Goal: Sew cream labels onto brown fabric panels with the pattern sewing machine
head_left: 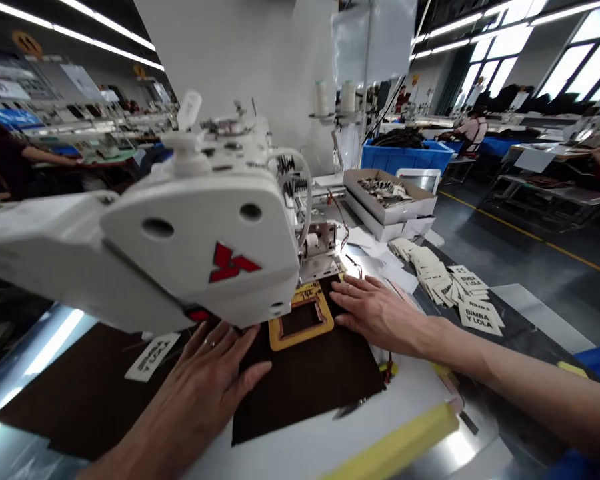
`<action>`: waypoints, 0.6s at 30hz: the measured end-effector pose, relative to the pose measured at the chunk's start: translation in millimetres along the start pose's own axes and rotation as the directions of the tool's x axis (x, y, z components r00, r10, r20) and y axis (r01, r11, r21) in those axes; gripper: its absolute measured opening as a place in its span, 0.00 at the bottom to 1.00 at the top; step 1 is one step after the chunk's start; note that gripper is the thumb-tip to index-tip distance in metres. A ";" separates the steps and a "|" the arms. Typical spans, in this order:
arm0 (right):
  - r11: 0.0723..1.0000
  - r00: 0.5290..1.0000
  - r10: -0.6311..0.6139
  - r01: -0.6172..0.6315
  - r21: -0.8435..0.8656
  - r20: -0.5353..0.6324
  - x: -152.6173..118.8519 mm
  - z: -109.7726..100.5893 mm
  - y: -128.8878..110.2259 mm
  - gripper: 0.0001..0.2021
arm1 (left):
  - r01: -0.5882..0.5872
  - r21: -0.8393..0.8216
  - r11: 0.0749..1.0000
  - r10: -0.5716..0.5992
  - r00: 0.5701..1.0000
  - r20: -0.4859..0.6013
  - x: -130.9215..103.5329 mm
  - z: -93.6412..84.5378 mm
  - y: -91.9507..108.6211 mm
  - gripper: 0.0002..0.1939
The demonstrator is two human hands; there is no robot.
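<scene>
Dark brown fabric (305,383) lies flat under the head of a white sewing machine (195,240). My left hand (215,373) rests on it, palm down with fingers spread, partly beneath the machine head. On the fabric's right edge my right hand (370,310) lies flat, fingers stretched out toward the machine. Between the hands sits a yellow frame (303,317) with a rectangular opening, dark fabric showing through it. A white label (153,357) printed "BIMBA Y LOLA" lies on the fabric left of my left hand.
Loose printed labels (440,277) are spread on the right of the table. Behind them stands a cardboard box (380,207) with more labels, near a blue crate (405,157). A yellow strip (400,443) runs along the near edge. Other people sit at machines farther off.
</scene>
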State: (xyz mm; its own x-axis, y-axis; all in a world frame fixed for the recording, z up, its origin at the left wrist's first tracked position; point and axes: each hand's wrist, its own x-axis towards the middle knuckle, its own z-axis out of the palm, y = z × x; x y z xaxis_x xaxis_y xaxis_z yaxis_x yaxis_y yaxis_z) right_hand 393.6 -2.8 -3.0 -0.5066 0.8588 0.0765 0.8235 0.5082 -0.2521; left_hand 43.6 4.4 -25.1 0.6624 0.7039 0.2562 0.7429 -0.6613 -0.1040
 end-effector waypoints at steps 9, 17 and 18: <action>0.998 0.999 0.053 -0.053 -0.014 0.011 10.8 1.8 4.6 0.26 | -0.068 -0.227 0.971 0.061 0.997 -0.039 -26.7 -12.5 16.7 0.24; 0.999 0.998 0.012 -0.014 -0.034 -0.067 -82.8 11.2 -15.5 0.33 | -0.278 -0.095 0.956 0.274 0.960 -0.053 -43.9 -11.6 24.8 0.35; 0.998 0.997 0.029 -0.033 -0.053 -0.066 -94.8 14.1 -17.3 0.34 | -0.267 -0.099 0.959 0.262 0.963 -0.058 -44.4 -9.2 25.7 0.37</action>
State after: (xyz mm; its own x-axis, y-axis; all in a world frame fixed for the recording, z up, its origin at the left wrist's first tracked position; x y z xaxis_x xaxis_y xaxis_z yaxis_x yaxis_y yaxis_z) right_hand 423.7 -93.9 -19.4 -0.4644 0.8757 0.1323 0.8521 0.4826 -0.2027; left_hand 32.3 -46.3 -30.3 0.8275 0.4895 0.2752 0.5257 -0.8475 -0.0733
